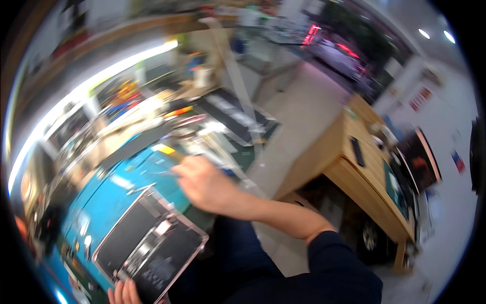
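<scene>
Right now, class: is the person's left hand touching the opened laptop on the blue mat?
Touching. The head view shows the left hand's fingers lying on the near edge of the opened laptop, with no gap visible between them, though the picture is blurred.

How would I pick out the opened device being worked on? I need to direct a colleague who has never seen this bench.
Start at the blue work mat on the bench. At its near edge lies a flat opened device with a silvery frame and dark panels inside. The left hand touches its near corner; nothing else on the mat is as large.
</scene>
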